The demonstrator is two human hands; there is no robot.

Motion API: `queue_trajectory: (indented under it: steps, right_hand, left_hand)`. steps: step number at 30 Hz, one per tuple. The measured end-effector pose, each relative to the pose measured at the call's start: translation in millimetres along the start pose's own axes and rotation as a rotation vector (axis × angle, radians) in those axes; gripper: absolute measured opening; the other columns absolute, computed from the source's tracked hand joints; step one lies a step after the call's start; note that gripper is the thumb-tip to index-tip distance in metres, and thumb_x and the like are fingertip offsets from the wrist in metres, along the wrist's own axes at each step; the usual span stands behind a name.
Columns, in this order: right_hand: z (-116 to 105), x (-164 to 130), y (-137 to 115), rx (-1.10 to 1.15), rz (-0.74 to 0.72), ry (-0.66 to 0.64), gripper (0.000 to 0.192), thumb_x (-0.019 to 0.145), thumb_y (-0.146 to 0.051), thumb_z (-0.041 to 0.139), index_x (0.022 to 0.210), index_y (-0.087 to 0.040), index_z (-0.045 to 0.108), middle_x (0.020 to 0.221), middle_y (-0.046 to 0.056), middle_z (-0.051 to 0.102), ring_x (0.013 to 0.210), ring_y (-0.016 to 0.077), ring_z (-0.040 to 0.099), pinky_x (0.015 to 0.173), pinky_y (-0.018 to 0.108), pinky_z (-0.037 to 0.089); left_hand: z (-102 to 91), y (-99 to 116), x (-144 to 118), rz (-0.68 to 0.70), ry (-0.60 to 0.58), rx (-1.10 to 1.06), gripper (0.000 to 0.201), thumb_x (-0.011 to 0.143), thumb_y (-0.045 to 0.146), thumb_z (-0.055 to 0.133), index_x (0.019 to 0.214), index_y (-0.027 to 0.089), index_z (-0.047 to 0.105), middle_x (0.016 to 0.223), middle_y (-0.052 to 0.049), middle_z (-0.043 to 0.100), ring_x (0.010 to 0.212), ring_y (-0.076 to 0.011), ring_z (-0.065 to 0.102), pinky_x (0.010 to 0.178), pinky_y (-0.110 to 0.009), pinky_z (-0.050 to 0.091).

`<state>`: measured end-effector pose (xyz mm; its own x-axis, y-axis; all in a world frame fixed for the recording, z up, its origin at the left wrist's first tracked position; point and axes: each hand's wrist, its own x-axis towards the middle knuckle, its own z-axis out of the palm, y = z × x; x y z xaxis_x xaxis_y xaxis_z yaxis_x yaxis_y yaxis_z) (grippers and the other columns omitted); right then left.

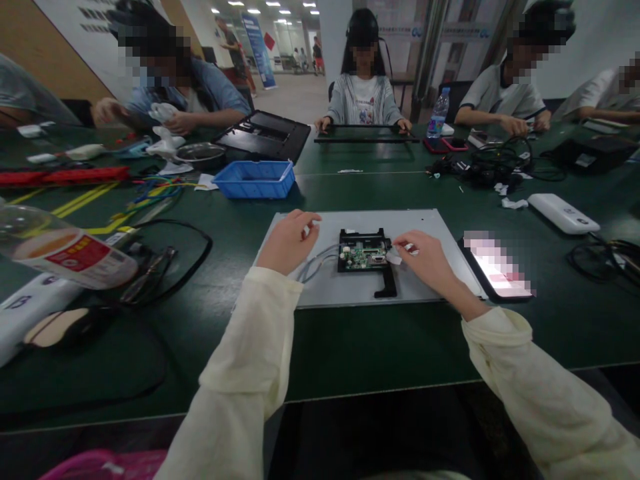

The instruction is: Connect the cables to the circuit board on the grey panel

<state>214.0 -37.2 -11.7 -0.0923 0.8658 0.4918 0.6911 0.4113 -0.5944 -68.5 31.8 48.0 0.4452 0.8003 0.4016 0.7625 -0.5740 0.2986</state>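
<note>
left hand (287, 241) curled, pinching soft grey cables (320, 259). right hand (425, 257) pinches a small white connector (395, 257) beside the fragile circuit board (364, 255); best held by its edges.

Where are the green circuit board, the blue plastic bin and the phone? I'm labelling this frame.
green circuit board (364, 255): head view, middle of the board.
blue plastic bin (254, 189): head view, near wall.
phone with lit screen (496, 270): head view, middle of the screen.

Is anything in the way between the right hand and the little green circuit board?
Nothing visible blocks it. The right hand rests on the grey panel just right of the circuit board, pinching a small white piece at the board's right edge.
</note>
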Motion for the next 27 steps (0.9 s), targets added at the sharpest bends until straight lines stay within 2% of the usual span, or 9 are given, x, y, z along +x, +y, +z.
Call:
queue_trajectory:
  steps: [4,8,12,14,19,24,27]
  right_hand:
    - [0.2,-1.2,-5.5,-0.033,-0.023,-0.019,0.015,0.084,-0.016,0.052,0.089,-0.020,0.065,0.092,0.005,0.066,0.084,0.0182,0.060,0.076,0.033,0.048]
    - [-0.8,-2.3,-11.4,-0.046,-0.026,-0.045,0.016,0.085,-0.016,0.051,0.090,-0.021,0.065,0.093,0.005,0.066,0.086,0.0194,0.060,0.079,0.034,0.047]
    - [-0.6,-2.9,-13.1,-0.053,-0.033,-0.061,0.016,0.086,-0.016,0.050,0.091,-0.021,0.065,0.094,0.005,0.065,0.087,0.0201,0.060,0.080,0.035,0.046]
    - [0.3,-3.1,-12.6,-0.053,-0.040,-0.068,0.016,0.085,-0.017,0.051,0.091,-0.021,0.065,0.093,0.005,0.065,0.087,0.0199,0.060,0.080,0.035,0.046]
    - [2.4,-3.6,-9.8,-0.038,-0.051,-0.087,0.015,0.085,-0.016,0.052,0.091,-0.020,0.064,0.093,0.005,0.065,0.087,0.0193,0.060,0.079,0.034,0.046]
    - [2.0,-3.3,-8.8,-0.046,-0.047,-0.089,0.015,0.084,-0.016,0.052,0.091,-0.021,0.064,0.094,0.004,0.065,0.088,0.0191,0.059,0.079,0.034,0.045]
    - [1.2,-3.3,-10.0,-0.054,-0.056,-0.091,0.015,0.085,-0.016,0.052,0.092,-0.021,0.065,0.094,0.004,0.065,0.087,0.0191,0.059,0.079,0.034,0.045]
  left_hand:
    - [9.0,-35.7,-1.6,-0.166,-0.007,0.077,0.029,0.083,0.027,0.047,0.105,0.018,0.063,0.092,-0.004,0.061,0.073,-0.0158,0.057,0.082,-0.031,0.046]
    - [25.6,-49.7,-3.1,-0.280,-0.053,0.070,0.037,0.079,0.028,0.051,0.112,0.014,0.059,0.102,-0.009,0.061,0.089,-0.0207,0.059,0.091,-0.033,0.044]
    - [40.8,-54.0,-3.9,-0.259,-0.066,0.040,0.041,0.078,0.028,0.053,0.118,0.018,0.055,0.115,-0.009,0.060,0.109,-0.0237,0.056,0.100,-0.036,0.040]
    - [44.5,-54.1,-3.9,-0.250,-0.075,0.031,0.044,0.077,0.023,0.052,0.121,0.019,0.053,0.119,-0.009,0.060,0.113,-0.0244,0.055,0.101,-0.037,0.040]
    - [44.0,-49.4,-1.6,-0.252,-0.114,-0.005,0.052,0.075,0.019,0.051,0.126,0.019,0.050,0.119,-0.007,0.062,0.108,-0.0234,0.059,0.097,-0.033,0.042]
    - [46.2,-47.9,1.3,-0.217,-0.038,0.008,0.049,0.073,0.018,0.051,0.121,0.016,0.054,0.110,-0.007,0.065,0.100,-0.0218,0.060,0.095,-0.032,0.042]
    - [47.1,-49.6,1.7,-0.253,-0.020,0.014,0.042,0.076,0.023,0.051,0.117,0.016,0.057,0.104,-0.007,0.065,0.090,-0.0200,0.060,0.092,-0.032,0.044]
